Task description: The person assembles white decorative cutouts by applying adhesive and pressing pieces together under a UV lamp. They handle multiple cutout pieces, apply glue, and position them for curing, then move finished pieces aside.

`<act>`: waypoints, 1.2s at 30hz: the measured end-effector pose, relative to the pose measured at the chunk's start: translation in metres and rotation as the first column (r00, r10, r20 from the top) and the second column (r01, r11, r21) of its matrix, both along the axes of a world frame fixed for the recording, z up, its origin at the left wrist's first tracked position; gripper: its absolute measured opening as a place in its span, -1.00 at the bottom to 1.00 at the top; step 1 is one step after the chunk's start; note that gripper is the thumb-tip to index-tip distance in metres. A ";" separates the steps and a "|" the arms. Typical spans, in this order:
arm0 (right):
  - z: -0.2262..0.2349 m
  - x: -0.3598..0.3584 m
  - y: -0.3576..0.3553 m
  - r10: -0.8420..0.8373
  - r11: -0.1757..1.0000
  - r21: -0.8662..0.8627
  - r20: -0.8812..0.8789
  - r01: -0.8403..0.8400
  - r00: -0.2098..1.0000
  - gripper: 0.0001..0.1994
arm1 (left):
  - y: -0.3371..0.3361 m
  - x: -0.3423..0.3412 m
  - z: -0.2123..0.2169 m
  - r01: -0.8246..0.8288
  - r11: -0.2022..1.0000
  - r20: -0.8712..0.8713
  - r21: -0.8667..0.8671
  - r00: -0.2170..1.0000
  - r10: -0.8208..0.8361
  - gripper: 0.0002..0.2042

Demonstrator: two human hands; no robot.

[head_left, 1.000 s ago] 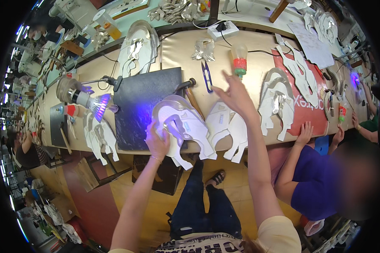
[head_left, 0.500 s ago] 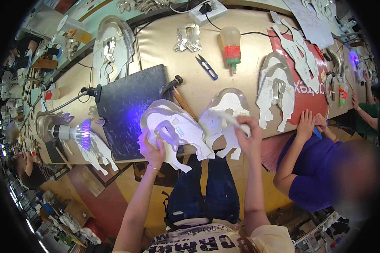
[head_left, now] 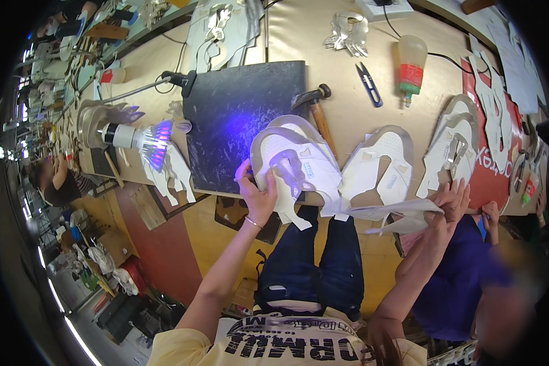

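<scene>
My left hand (head_left: 257, 194) grips the edge of a white shoe upper (head_left: 299, 160), fingers underneath and thumb on top. This upper has a translucent grey toe rim and a small blue-lettered label; another rim shows behind it. My right hand (head_left: 443, 218) is closed on the end of a thin white shoe upper piece (head_left: 399, 212), held nearly edge-on above the table's near edge. A co-worker's hand (head_left: 457, 194) overlaps my right hand in the picture, so my fingers are partly hidden. Between my hands another white upper (head_left: 379, 161) lies on the table.
A lamp (head_left: 143, 141) casts violet light on a black board (head_left: 244, 104). Beyond the uppers lie a hammer (head_left: 319, 116), thread snips (head_left: 369, 85) and a bottle (head_left: 412, 66) with a green cap. More uppers (head_left: 456, 137) lie to the right, beside a co-worker in purple (head_left: 451, 280).
My right hand has moved right and nearer me, carrying the white piece away from the upper in the middle. My left hand keeps its grip. The whole view has shifted leftward.
</scene>
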State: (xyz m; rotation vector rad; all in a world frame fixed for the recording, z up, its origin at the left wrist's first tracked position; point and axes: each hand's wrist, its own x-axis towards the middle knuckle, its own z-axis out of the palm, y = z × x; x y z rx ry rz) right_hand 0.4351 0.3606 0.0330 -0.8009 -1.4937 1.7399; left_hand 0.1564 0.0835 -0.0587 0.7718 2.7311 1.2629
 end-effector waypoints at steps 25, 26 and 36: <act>-0.075 -0.071 0.017 -0.366 0.892 0.452 0.750 -0.022 0.552 -0.60 | -0.021 0.007 0.068 -0.291 0.915 0.882 0.280 0.455 -0.126 -0.70; -0.073 -0.073 0.015 -0.404 0.854 0.517 0.730 -0.057 0.552 -0.60 | -0.021 0.008 0.068 -0.295 0.918 0.885 0.266 0.452 -0.111 -0.70; -0.040 -0.099 -0.018 -0.373 0.708 0.675 0.607 -0.207 0.702 -0.67 | -0.023 0.007 0.065 -0.362 0.883 0.924 0.298 0.343 -0.171 -0.71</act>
